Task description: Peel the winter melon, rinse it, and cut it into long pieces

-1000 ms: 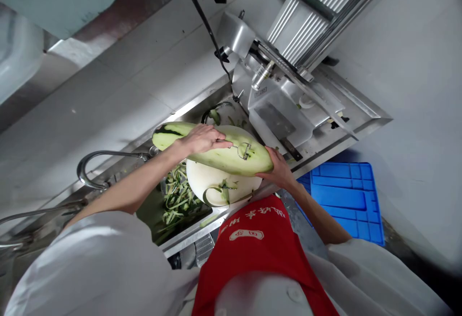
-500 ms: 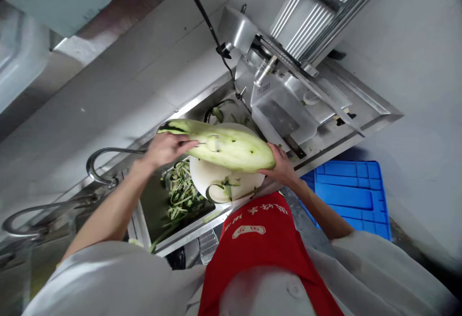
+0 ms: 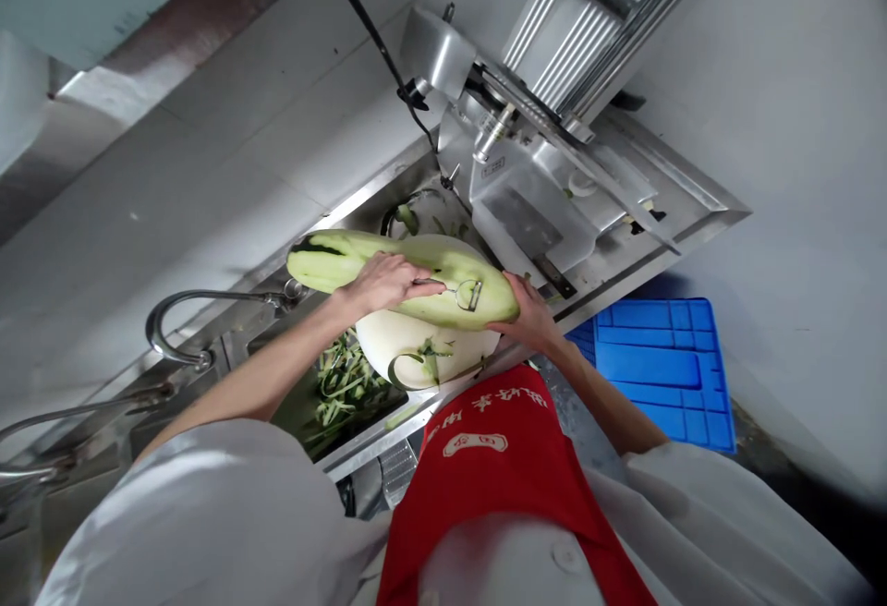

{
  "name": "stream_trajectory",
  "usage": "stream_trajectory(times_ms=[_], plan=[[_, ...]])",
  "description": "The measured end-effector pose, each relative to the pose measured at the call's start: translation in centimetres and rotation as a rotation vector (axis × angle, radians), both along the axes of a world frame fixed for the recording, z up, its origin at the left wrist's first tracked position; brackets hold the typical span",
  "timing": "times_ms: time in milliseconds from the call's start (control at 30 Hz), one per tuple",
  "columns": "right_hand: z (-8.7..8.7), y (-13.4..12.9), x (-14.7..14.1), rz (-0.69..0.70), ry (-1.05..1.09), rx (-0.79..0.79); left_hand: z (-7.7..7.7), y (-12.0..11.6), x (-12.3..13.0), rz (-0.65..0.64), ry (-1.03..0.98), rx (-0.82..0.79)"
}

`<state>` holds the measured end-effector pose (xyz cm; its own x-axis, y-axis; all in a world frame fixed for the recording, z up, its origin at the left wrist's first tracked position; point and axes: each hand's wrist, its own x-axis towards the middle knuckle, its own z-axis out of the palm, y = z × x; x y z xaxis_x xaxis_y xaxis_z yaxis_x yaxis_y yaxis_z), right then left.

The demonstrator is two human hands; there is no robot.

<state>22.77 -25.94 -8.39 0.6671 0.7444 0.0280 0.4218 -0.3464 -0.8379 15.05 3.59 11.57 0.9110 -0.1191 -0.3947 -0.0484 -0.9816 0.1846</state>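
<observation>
A long pale-green winter melon (image 3: 333, 264), mostly peeled with a dark strip of skin at its left end, lies across a round white chopping board (image 3: 388, 347). My left hand (image 3: 392, 281) is closed round the handle of a peeler (image 3: 469, 296), whose metal head is over the melon's right half. Fingers of my right hand (image 3: 530, 315) wrap round the melon's right end. Green peelings (image 3: 431, 358) lie on the board's front part. More peelings (image 3: 350, 384) are heaped in the sink below and left of the board.
A metal slicing machine (image 3: 513, 116) stands behind right, with a cleaver (image 3: 537, 227) lying by it. Curved taps (image 3: 166, 320) rise at the left. A blue crate (image 3: 658, 370) stands low on the right, and a black cable (image 3: 367, 29) hangs along the tiled wall.
My left hand and the peeler have moved right along the melon, from its left half to near its right end. My right hand keeps its hold. The whole view has shifted slightly.
</observation>
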Motion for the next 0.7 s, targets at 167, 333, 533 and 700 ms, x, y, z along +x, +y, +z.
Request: stream_trajectory(times_ms=[167, 333, 533, 700], plan=[[0.1, -0.2, 0.0, 0.01, -0.027, -0.035, 0.8, 0.9, -0.1, 0.011, 0.068, 0.078], [0.0, -0.1, 0.3, 0.022, -0.032, -0.025, 3.7, 8.1, -3.7, 0.293, 0.153, 0.377], [-0.2, -0.5, 0.2, 0.023, -0.073, -0.035, 6.9, 18.0, -13.8, 0.756, 0.155, 0.694], [1.9, 0.8, 0.4, 0.024, -0.241, -0.109, 4.1, 15.2, -15.8, 0.724, -0.142, 0.313]])
